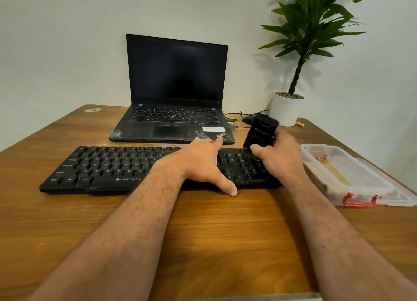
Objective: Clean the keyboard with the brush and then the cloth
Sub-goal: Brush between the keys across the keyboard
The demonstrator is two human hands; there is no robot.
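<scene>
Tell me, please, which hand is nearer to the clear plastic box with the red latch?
The right hand, gripping the black brush over the keyboard's right end beside the plastic box. The left hand rests mid-keyboard, farther away.

Keyboard (126, 167) was black with white legends. Brush (259, 131) black, pale logo. Laptop (173, 93) black, dark screen, red pointing nub and red trackpad stripe, whitish scuffs. Tabletop (214, 233) brown wood grain. Box (347, 176) clear plastic, red latch. Pot (285, 111) white; plant (316, 23) green.
</scene>
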